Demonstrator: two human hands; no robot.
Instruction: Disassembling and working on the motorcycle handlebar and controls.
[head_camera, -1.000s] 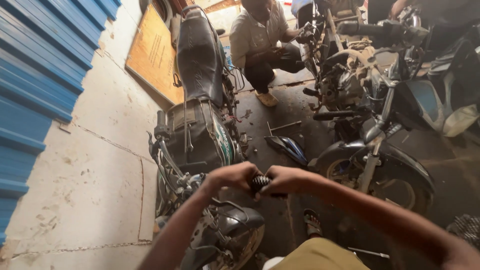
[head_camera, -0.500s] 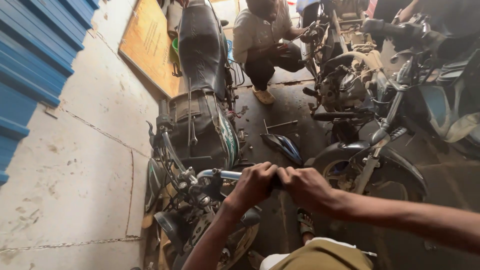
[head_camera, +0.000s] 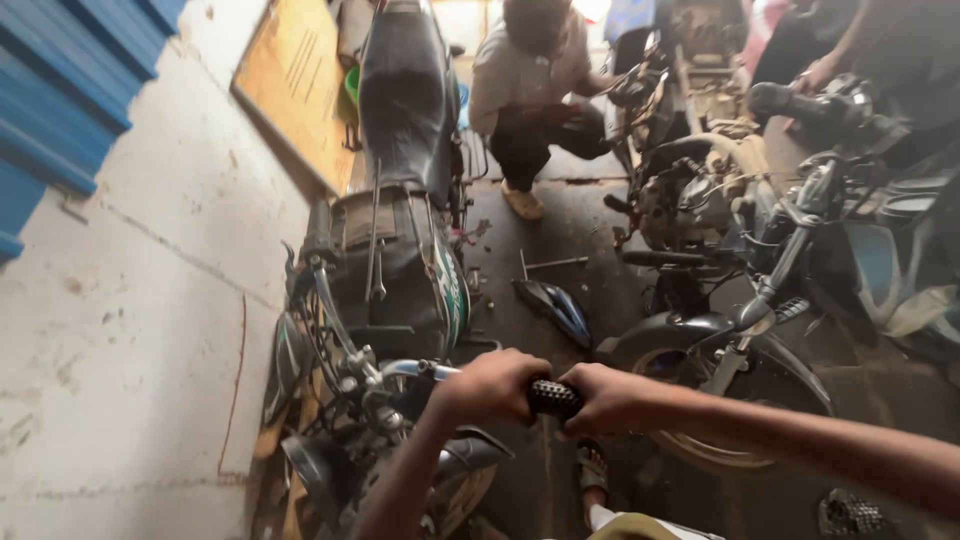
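Both my hands are wrapped around the black handlebar grip (head_camera: 553, 397) — left hand (head_camera: 487, 383) and right hand (head_camera: 612, 398) curled tight — of the motorcycle (head_camera: 390, 270) beside the wall (head_camera: 130, 330).

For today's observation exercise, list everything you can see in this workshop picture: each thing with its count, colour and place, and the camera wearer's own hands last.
Handlebar grip: one, black, knobbly, bottom centre, between the two hands.
Motorcycle: one, dark with a black seat, beside the wall, left of centre.
Other motorcycles: at least two, dark and grey, on the right.
Loose panel: one, dark blue, on the floor, centre.
Crouching person: one, light shirt, top centre.
Board: one, orange-brown, leaning on the wall, top left.
Shutter: one, blue, top-left corner.
Wall: pale, stained, left.
Left hand: closed on the grip.
Right hand: closed on the grip's end.
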